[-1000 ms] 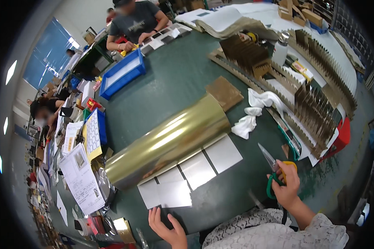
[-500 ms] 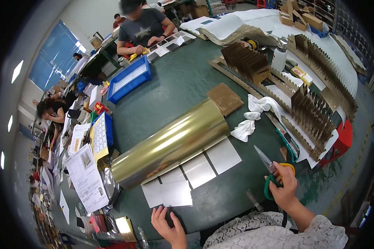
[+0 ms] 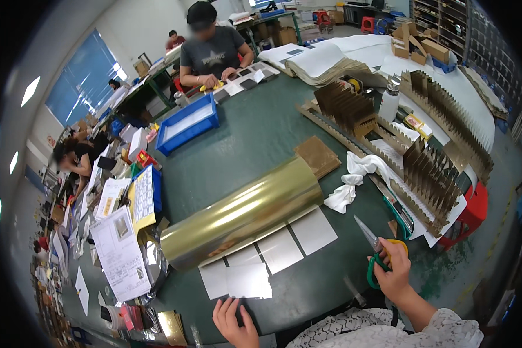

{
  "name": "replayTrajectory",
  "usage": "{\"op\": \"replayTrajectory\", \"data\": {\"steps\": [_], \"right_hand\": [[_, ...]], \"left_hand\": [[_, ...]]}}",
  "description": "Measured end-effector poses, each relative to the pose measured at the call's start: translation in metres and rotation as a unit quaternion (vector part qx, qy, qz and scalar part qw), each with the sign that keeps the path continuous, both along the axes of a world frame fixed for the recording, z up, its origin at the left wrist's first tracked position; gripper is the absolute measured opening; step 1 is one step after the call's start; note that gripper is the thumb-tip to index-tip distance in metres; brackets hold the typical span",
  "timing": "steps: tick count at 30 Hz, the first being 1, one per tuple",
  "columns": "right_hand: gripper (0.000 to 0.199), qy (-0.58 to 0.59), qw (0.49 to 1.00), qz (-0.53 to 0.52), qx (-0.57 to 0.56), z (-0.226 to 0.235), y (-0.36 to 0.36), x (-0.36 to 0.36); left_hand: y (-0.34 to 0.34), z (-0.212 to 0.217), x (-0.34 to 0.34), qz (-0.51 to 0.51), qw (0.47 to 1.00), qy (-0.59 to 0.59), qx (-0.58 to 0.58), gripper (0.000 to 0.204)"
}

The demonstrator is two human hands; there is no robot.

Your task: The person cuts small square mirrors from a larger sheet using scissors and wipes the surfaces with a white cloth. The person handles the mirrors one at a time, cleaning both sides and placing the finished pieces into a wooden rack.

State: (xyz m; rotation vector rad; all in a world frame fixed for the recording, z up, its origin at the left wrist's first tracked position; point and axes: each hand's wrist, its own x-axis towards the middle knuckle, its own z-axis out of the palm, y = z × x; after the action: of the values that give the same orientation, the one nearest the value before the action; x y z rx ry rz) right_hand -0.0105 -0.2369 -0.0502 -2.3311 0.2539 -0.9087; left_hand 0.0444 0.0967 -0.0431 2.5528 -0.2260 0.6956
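A pair of scissors (image 3: 374,245) with green and yellow handles is in my right hand (image 3: 395,271), blades pointing up and to the left above the table. My left hand (image 3: 235,323) is open at the table's near edge, fingers apart, just below a loose silvery sheet (image 3: 248,282). That sheet overlaps a row of several flat silvery plates (image 3: 279,250). A large shiny gold roll of film (image 3: 243,211) lies slantwise behind the row and covers the plates' far edges. Beyond the roll's right end is a stack of brown square pieces (image 3: 319,156).
A knotted white cloth (image 3: 343,193) and a green cutter knife (image 3: 401,217) lie at the right, beside slotted brown racks (image 3: 429,174). A blue tray (image 3: 187,123) stands farther back, near a co-worker (image 3: 213,55). Papers (image 3: 120,252) cover the left side.
The view has shifted slightly, so the table's things sit a little lower. My right hand still holds the scissors, and my left hand stays open near the loose sheet.
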Motion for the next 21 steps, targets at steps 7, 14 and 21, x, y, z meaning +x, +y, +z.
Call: {"op": "replayTrajectory", "data": {"steps": [7,14,21], "right_hand": [[0.057,0.01,1.0,0.006,0.015,0.006,-0.001,0.004],[0.057,0.019,1.0,-0.004,0.023,0.001,0.004,-0.005],[0.057,0.011,1.0,-0.002,0.008,-0.002,-0.002,-0.001]], "left_hand": [[-0.006,0.0,0.0,-0.004,1.0,0.002,0.004,0.019],[0.002,-0.002,-0.003,0.005,1.0,0.01,0.021,0.015],[0.0,-0.009,0.0,0.01,1.0,0.018,0.013,0.015]]}}
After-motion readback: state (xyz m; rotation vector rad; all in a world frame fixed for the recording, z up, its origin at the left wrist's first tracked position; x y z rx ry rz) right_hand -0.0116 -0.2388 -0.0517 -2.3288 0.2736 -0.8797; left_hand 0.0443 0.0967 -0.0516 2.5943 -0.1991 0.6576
